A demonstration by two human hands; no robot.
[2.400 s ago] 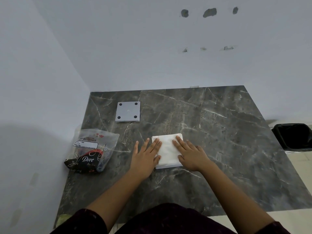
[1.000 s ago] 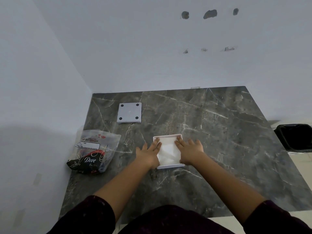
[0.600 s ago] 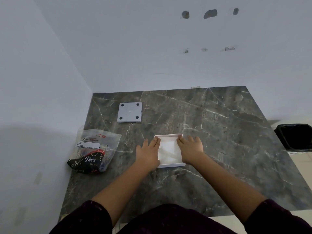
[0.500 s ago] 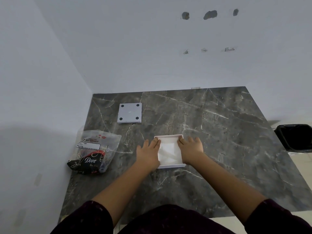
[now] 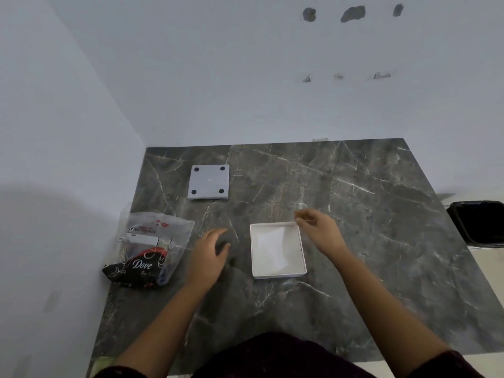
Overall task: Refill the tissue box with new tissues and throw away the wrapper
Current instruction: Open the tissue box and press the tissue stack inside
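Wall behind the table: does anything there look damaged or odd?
Yes. The back wall has three dark gouged patches near the top, and below them three small chipped marks, as if fixtures were pulled out. The marble table shows only natural veining, no damage.

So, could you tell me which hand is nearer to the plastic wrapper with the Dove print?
The left. The left hand hovers just right of the plastic wrapper, not touching it. The right hand is farther off, beyond the white tissue box, at its far right corner.
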